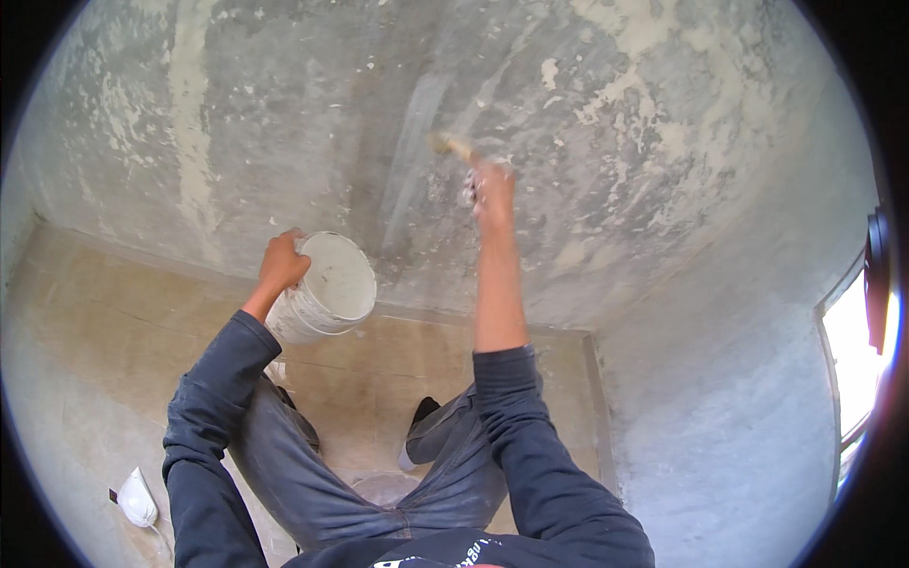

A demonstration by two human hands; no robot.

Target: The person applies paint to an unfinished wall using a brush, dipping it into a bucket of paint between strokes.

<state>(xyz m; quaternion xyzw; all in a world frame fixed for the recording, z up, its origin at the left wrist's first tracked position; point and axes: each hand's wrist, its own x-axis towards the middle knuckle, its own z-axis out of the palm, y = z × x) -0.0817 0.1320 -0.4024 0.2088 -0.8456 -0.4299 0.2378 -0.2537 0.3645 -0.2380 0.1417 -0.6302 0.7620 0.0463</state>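
My left hand [284, 261] is closed on the rim of a white plastic bucket [301, 317], tilted so that its open mouth shows whitish contents. My right hand [493, 194], with white spots on its fingers, grips a brush [460, 150] by the handle. The brush head points up and left, at or very near the grey wall [312, 123]; motion blur hides whether it touches. Left of the brush, a pale streak [412, 142] runs down the wall.
Whitish patches and flaking cover much of the wall. A side wall [720, 379] with a bright window [855, 355] stands at right. Below lies a tan floor [123, 331]. A white cup-shaped object [138, 498] sits at lower left. My legs are spread beneath my arms.
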